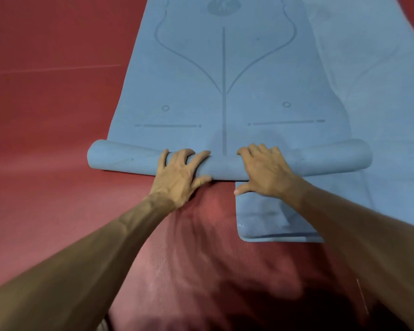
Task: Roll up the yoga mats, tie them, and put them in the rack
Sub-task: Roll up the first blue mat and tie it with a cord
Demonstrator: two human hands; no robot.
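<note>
We found no readable writing: the blue yoga mat point(189, 91) carried only a round emblem point(224, 6) at its far end, too blurred to make out. Darker printed guide marks ran beyond the roll point(120, 158): a straight centre line, two curves meeting it, two small rings and short dashes. The roll was the near end of this mat, wound into a smooth, thick tube lying crosswise, with the unrolled part stretching flat away beyond it.

The left hand point(179, 173) gripped the roll left of its middle, fingers curled over the top and thumb tucked against the near side. The right hand point(265, 170) gripped it just right of the middle, fingers curled over the top in the same way, thumb stretched out low on the near side. The two hands were close together but apart.

A second blue mat point(268, 218) lay flat under the roll's right half, its rounded near corner showing on our side of the roll and its far part running beyond the roll on the right. Under both, the red floor covering point(46, 115) spread to the left of the roll and nearer than it, where it looked finely ribbed.
</note>
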